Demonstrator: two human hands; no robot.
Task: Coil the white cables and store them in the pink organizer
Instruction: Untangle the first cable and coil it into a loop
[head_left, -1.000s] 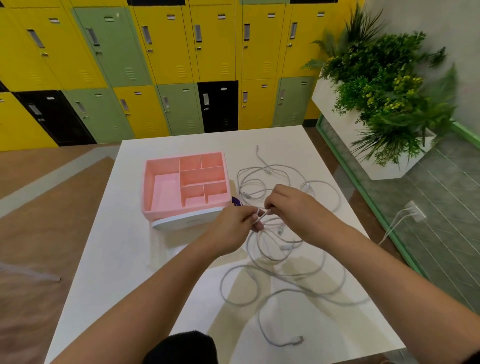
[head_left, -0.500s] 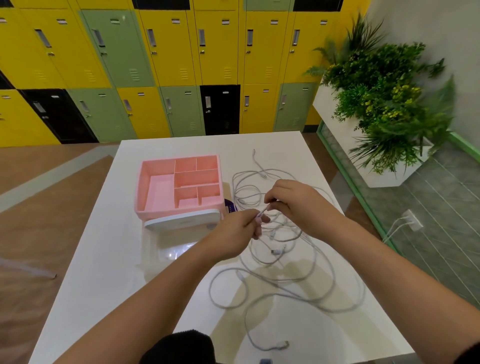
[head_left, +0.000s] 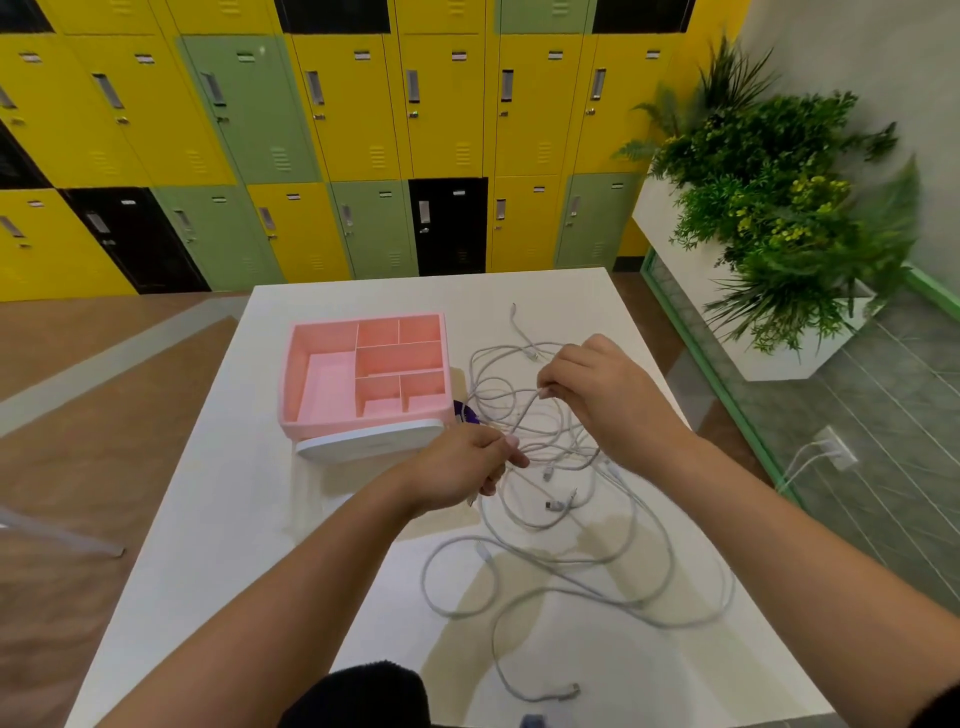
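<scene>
A tangle of white cables (head_left: 566, 525) lies spread over the right half of the white table (head_left: 218, 519). My left hand (head_left: 462, 467) is closed on one cable end just right of the organizer's front corner. My right hand (head_left: 597, 389) pinches the same cable a little higher and farther back, so a short stretch runs between the two hands. The pink organizer (head_left: 311, 384) stands at the table's middle left with several empty compartments. It rests on a white base (head_left: 363, 447).
A small purple object (head_left: 465, 413) peeks out beside the organizer. A loose cable plug (head_left: 569, 690) lies near the table's front edge. Lockers line the back wall, and a white planter (head_left: 779, 358) with green plants stands to the right of the table.
My hands have drawn apart: the right one rose and went back, the left stayed low, and the cable now stretches between them. The camera view shifted slightly.
</scene>
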